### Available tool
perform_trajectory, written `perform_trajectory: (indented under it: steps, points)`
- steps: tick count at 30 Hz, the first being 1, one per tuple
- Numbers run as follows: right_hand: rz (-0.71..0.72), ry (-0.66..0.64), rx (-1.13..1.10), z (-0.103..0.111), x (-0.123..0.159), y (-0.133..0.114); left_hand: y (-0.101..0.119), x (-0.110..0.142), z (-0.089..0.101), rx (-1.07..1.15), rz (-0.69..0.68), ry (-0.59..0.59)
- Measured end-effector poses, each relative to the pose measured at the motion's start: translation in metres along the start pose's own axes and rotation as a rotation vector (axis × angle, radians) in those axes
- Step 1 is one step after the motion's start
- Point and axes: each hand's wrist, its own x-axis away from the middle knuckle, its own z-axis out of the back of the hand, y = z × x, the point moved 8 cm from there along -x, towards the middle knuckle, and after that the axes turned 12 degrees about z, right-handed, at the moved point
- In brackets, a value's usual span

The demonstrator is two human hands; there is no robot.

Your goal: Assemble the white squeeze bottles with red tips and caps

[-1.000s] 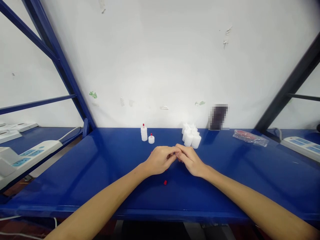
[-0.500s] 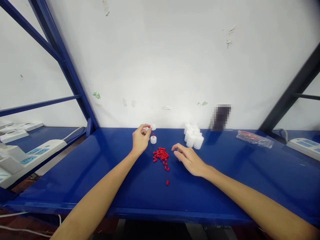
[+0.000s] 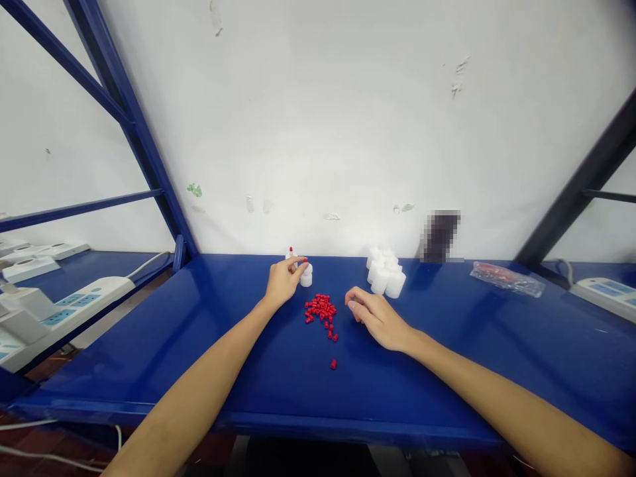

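My left hand (image 3: 282,281) reaches toward the back of the blue table (image 3: 447,371). Its thumb and index finger pinch the red tip of a small white cap (image 3: 307,277). A white bottle with a red tip (image 3: 289,254) stands just behind that hand. A pile of small red caps (image 3: 320,308) lies between my hands, and a single red cap (image 3: 333,364) lies nearer to me. My right hand (image 3: 378,318) rests on the table right of the pile, fingers curled down. I cannot see anything in it.
A cluster of white bottles (image 3: 385,275) stands at the back, right of centre. A clear bag with red pieces (image 3: 504,275) lies far right. Power strips (image 3: 74,301) sit on the left shelf and one (image 3: 603,291) at the right edge. Blue frame bars rise on both sides.
My hands were joined over the red pile and have parted. My left hand went back to the bottle, then dropped to the small white cap. My right hand has curled its fingers.
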Motion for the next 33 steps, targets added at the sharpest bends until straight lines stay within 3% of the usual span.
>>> perform_trajectory:
  steps: [9, 11, 14, 19, 24, 29, 33]
  points:
    - [0.053, -0.039, 0.067, -0.001, -0.002, -0.005, 0.015, 0.007, 0.007, 0.055, -0.013, -0.029]
    - [0.062, -0.033, 0.088, -0.001, -0.002, -0.006, 0.025, 0.011, 0.002, 0.008, -0.057, -0.166]
    - [0.059, -0.020, 0.106, 0.000, -0.002, -0.005, 0.034, 0.024, -0.013, -0.120, -0.115, -0.476]
    - [0.038, 0.024, 0.116, 0.005, -0.001, -0.002, 0.019, 0.035, -0.021, -0.306, -0.028, -0.759]
    - [0.050, 0.244, 0.036, 0.032, 0.002, 0.000, 0.006, 0.035, -0.021, -0.309, 0.059, -0.861]
    - [0.187, 0.576, 0.045, 0.082, 0.009, -0.001, 0.008, 0.037, -0.020, -0.331, 0.062, -0.891]
    - [0.156, 0.814, 0.022, 0.120, 0.014, 0.018, 0.008, 0.039, -0.021, -0.349, 0.057, -0.908]
